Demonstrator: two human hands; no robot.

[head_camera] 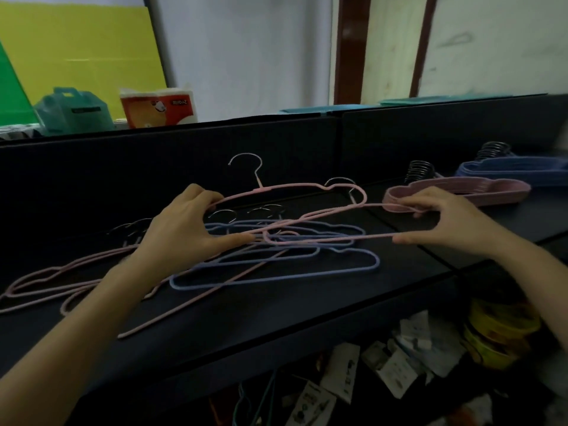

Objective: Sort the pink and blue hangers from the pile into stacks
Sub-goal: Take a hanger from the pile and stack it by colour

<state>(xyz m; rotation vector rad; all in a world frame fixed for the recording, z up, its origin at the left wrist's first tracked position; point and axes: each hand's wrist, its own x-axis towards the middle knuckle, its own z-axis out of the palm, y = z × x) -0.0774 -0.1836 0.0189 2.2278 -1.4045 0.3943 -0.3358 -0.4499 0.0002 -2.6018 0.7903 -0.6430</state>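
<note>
Hands raised just above the pile (270,256) at the middle of the dark desk (307,318), each on pink wire. Gripped the pink hanger (292,186) at its left end with the left hand (187,222) — fingers curled over the top bar, thumb stretched out along the lower one, hook upright against the dark divider (153,155) at the far edge. Pinched a second pink hanger (338,240) at its right end with the right hand (442,219), fingers bent round the upper wire, thumb pressed to the lower bar. Held crossed in the middle; could not tell whether caught on each other.

Lying below: blue hangers (307,277) overlapping one another, silver hooks toward the far side, and more loose pink hangers (61,272) sprawled to the near left, one reaching close to the near edge of the desk.

Stacked neatly at the far right: pink stack (461,192), just beyond the right hand, and blue stack (516,169) farther right and farther back — apart from each other, hooks bunched on the far side.

Seen past the divider: orange-and-white tissue pack (159,107), teal bag (73,110) to its left, yellow board (76,41) behind both. Seen under the desk at the near right: yellow tubs (498,330) and scattered paper packets (396,370).
</note>
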